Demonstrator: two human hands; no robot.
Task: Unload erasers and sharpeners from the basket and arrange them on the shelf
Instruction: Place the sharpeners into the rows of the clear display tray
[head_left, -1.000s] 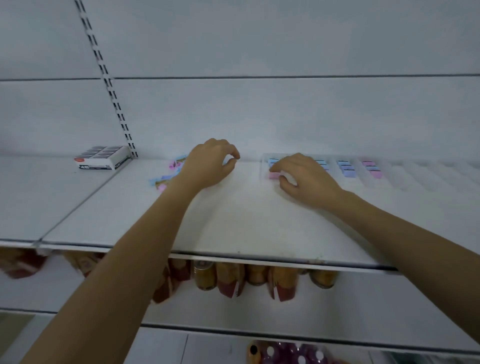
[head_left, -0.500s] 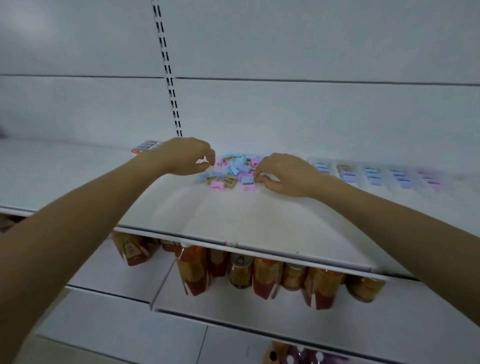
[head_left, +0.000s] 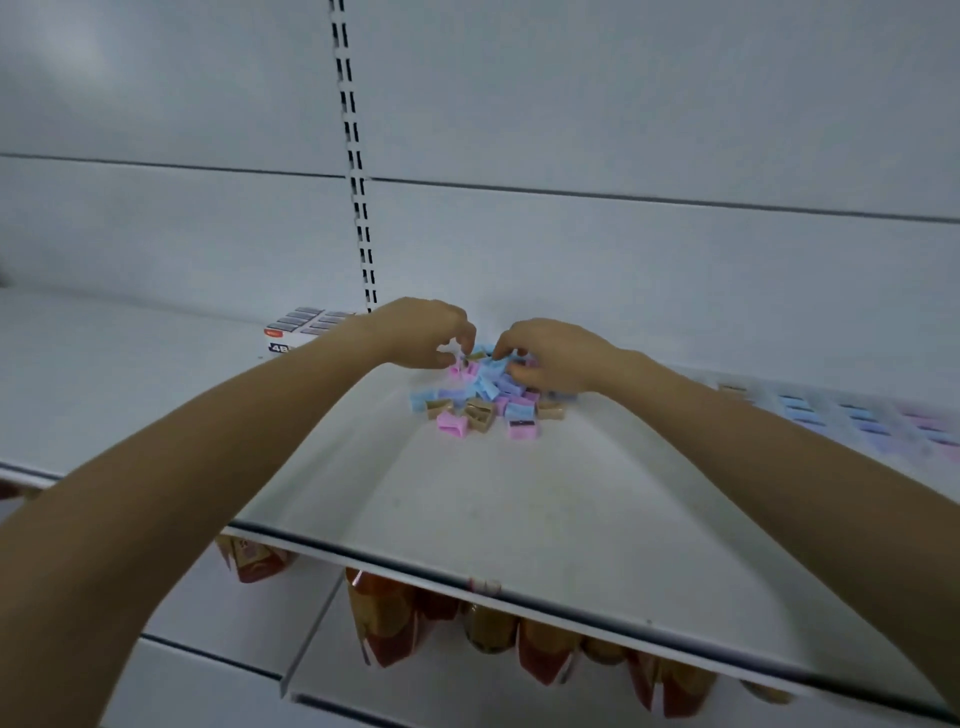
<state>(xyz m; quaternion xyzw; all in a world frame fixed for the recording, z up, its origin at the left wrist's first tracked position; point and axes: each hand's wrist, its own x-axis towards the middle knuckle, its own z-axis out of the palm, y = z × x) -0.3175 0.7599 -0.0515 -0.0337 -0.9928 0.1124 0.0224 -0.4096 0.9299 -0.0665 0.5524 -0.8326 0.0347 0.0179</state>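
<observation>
A loose pile of small sharpeners (head_left: 488, 400) in pink, blue and tan lies on the white shelf (head_left: 519, 509) near its back. My left hand (head_left: 415, 332) hovers at the pile's far left edge with fingers curled, its fingertips at a pink sharpener. My right hand (head_left: 556, 353) rests on the pile's far right side, fingers curled among the blue pieces. Whether either hand holds a piece is hidden. To the right, neat rows of sharpeners (head_left: 857, 415) in blue, purple and pink stand in columns. No basket shows.
A white box of erasers (head_left: 298, 330) marked 4B sits at the back left, behind my left forearm. A slotted upright (head_left: 353, 171) runs up the back wall. Jars and red packets (head_left: 524, 644) fill the shelf below.
The view has swung left, bringing the pile to the middle. Both hands have closed in over the pile, the right one leaving the arranged rows.
</observation>
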